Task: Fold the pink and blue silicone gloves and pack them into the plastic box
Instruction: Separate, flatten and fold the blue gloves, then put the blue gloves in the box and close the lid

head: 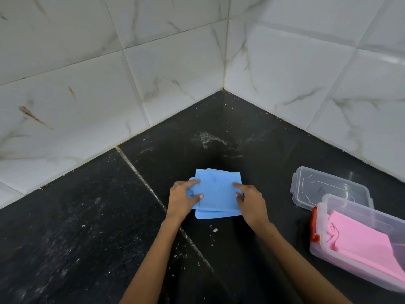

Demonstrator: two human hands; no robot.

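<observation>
The blue glove (217, 194) lies folded into a flat stack on the dark counter, in the middle of the view. My left hand (183, 199) holds its left edge, thumb and forefinger on top and part of the glove tucked under the palm. My right hand (249, 201) pinches the right edge, fingertips on top. The pink glove (361, 242) lies folded inside the clear plastic box (328, 255) at the right, which has a red latch (314, 224) on its near end.
The box's clear lid (324, 187) lies flat on the counter just behind the box. White tiled walls (153, 73) meet in a corner behind the counter. Crumbs and pale dust speckle the black stone surface (87, 227).
</observation>
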